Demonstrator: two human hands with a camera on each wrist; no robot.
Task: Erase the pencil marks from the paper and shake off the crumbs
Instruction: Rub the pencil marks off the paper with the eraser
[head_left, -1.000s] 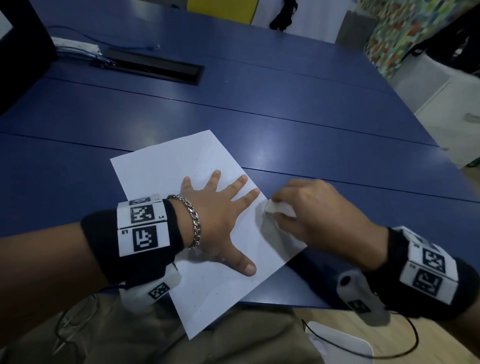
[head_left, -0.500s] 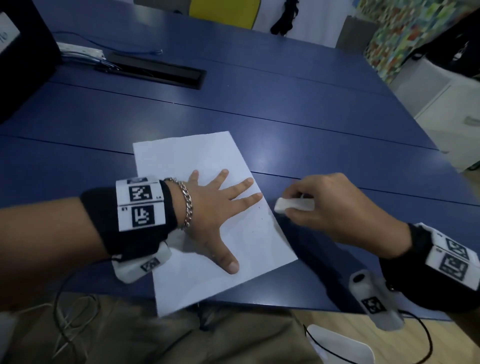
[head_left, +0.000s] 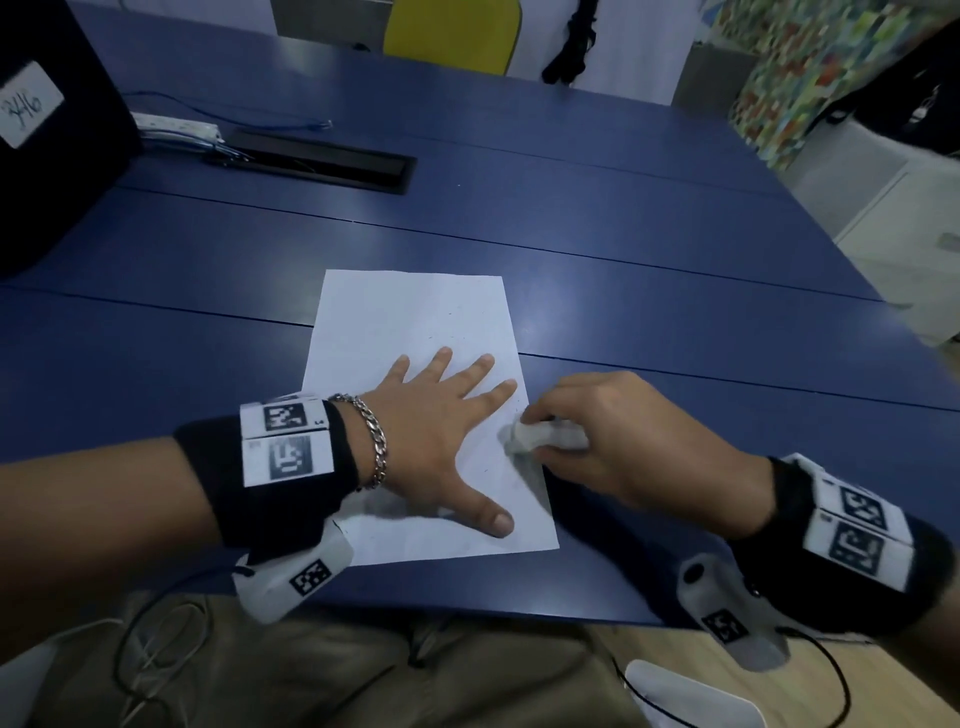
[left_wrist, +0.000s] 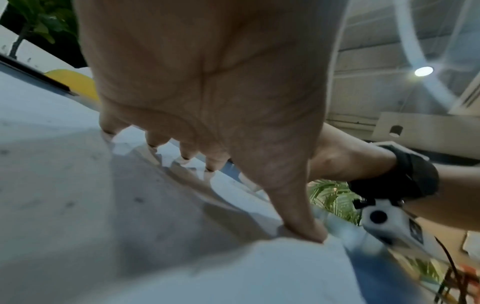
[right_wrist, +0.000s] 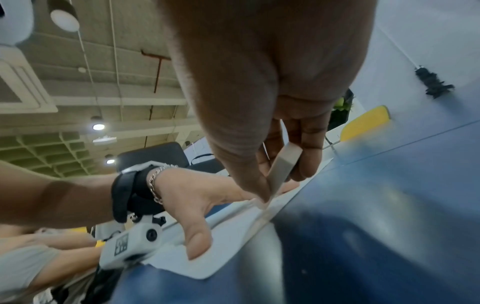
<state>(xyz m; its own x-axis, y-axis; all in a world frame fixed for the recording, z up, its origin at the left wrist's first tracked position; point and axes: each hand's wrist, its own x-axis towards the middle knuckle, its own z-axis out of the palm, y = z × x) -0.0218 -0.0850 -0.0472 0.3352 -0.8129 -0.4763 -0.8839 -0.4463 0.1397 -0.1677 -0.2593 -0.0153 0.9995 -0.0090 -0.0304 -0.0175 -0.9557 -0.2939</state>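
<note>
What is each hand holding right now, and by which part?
The right hand pinches a white eraser by its long sides, tip on the paper. The left hand holds nothing, pressing flat on the paper.

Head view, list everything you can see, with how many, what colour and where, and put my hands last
Paper: one, white, flat near the table's front edge.
Eraser: one, white, at the paper's right edge.
Table: one, blue.
Cable slot: one, black, far left of table.
Black box: one, white label, far left.
Chair: one, yellow, behind table.
Bracelet: one, silver, left wrist.
Left hand: flat, fingers spread, pressing the paper.
Right hand: pinching the eraser.
</note>
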